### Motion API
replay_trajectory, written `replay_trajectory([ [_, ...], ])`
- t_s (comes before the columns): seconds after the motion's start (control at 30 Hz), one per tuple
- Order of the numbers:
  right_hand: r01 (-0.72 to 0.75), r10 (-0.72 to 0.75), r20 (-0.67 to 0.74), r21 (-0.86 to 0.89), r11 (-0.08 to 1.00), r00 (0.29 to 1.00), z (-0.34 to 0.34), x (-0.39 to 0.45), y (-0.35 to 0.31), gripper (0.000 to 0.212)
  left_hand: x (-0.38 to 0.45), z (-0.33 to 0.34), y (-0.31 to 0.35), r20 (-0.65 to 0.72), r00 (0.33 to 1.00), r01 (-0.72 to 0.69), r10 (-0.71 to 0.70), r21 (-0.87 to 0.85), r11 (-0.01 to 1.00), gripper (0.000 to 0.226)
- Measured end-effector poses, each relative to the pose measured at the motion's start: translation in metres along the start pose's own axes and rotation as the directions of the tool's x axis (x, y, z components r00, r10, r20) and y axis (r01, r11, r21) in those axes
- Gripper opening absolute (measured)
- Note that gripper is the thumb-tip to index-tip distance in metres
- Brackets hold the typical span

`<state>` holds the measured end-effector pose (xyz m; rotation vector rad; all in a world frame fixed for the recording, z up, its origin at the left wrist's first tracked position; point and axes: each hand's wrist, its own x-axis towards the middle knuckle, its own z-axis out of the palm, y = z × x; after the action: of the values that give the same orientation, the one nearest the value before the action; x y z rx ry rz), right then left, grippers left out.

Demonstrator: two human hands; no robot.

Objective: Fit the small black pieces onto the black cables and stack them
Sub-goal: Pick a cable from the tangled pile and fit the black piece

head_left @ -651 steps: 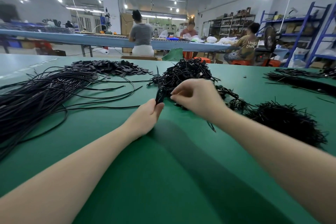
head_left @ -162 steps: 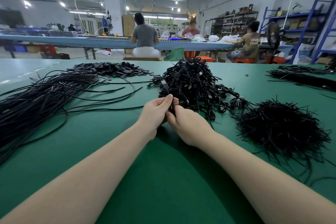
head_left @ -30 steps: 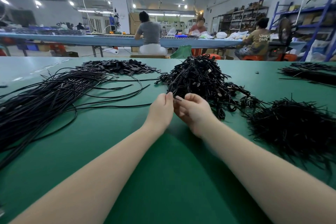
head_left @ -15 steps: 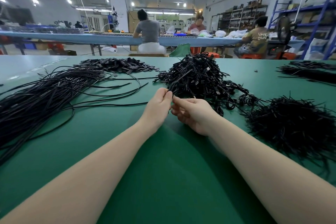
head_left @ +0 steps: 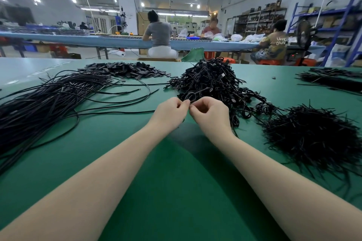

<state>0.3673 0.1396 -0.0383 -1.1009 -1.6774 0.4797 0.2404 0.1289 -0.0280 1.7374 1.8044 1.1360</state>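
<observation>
My left hand (head_left: 169,112) and my right hand (head_left: 210,114) meet fingertip to fingertip at the table's middle, both pinching a thin black cable bent into a small loop (head_left: 191,96) just above them. Right behind the hands rises the tangled heap of finished cables (head_left: 212,82). A flat pile of small black pieces (head_left: 125,69) lies at the far left. Long loose black cables (head_left: 45,101) fan out on the left. Whether a small piece sits on the held cable is hidden by my fingers.
A bristly heap of short black ties (head_left: 311,135) lies right of my right arm. More black strands (head_left: 333,79) lie at the far right. The green table (head_left: 166,191) spreads under my arms. Three people sit at a blue bench (head_left: 117,42) beyond.
My hands have drawn slightly apart and lifted a little. The cable between them now shows as a small loop above my fingertips.
</observation>
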Motion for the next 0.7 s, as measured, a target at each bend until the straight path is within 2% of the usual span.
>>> replay_trajectory([
  [0.07, 0.176, -0.174, 0.03, -0.223, 0.959, 0.984, -0.003, -0.003, -0.002, 0.015, 0.0, -0.009, 0.006, 0.148, 0.98, 0.136, -0.136, 0.012, 0.991, 0.035],
  [0.1, 0.329, -0.335, 0.046, -0.349, 0.878, 0.941, -0.004, -0.005, -0.005, 0.014, 0.0, -0.016, 0.01, 0.247, 0.941, 0.239, -0.231, -0.005, 0.971, 0.037],
  [0.13, 0.468, -0.489, 0.079, -0.45, 0.76, 0.869, -0.004, -0.005, -0.006, 0.012, 0.0, -0.024, 0.013, 0.348, 0.883, 0.342, -0.316, -0.015, 0.94, 0.039],
  [0.17, 0.56, -0.598, 0.099, -0.495, 0.664, 0.795, -0.004, -0.005, -0.007, 0.011, 0.0, -0.033, 0.014, 0.429, 0.825, 0.416, -0.367, -0.024, 0.909, 0.043],
  [0.2, 0.606, -0.634, 0.116, -0.467, 0.644, 0.764, -0.003, -0.005, -0.01, 0.012, 0.0, -0.041, 0.013, 0.476, 0.794, 0.45, -0.378, -0.043, 0.892, 0.049],
  [0.27, 0.538, -0.535, 0.099, -0.297, 0.789, 0.839, 0.0, -0.007, -0.016, 0.013, 0.003, -0.05, 0.009, 0.468, 0.824, 0.414, -0.32, -0.112, 0.903, 0.061],
  [0.3, 0.434, -0.429, 0.07, -0.198, 0.879, 0.901, 0.001, -0.007, -0.015, 0.015, 0.005, -0.051, 0.007, 0.433, 0.864, 0.36, -0.258, -0.172, 0.917, 0.059],
  [0.37, 0.216, -0.217, -0.003, -0.086, 0.973, 0.976, 0.002, -0.003, -0.01, 0.016, 0.005, -0.05, 0.005, 0.36, 0.926, 0.237, -0.113, -0.32, 0.917, 0.041],
  [0.43, 0.057, -0.056, -0.041, 0.03, 0.998, 0.998, -0.002, 0.0, -0.006, 0.015, 0.005, -0.048, 0.005, 0.322, 0.947, 0.098, 0.025, -0.36, 0.928, 0.026],
  [0.5, -0.011, 0.015, -0.036, 0.107, 0.994, 0.999, -0.004, 0.002, -0.004, 0.015, 0.004, -0.045, 0.004, 0.303, 0.943, -0.028, 0.137, -0.34, 0.94, 0.034],
  [0.6, -0.072, 0.067, 0.029, 0.206, 0.976, 0.997, -0.002, 0.001, -0.004, 0.015, 0.005, -0.043, 0.002, 0.217, 0.96, -0.094, 0.176, -0.341, 0.935, 0.045],
  [0.7, -0.063, 0.055, 0.06, 0.146, 0.987, 0.997, 0.0, -0.001, -0.005, 0.016, 0.006, -0.043, 0.001, 0.209, 0.967, -0.067, 0.144, -0.336, 0.939, 0.051],
])
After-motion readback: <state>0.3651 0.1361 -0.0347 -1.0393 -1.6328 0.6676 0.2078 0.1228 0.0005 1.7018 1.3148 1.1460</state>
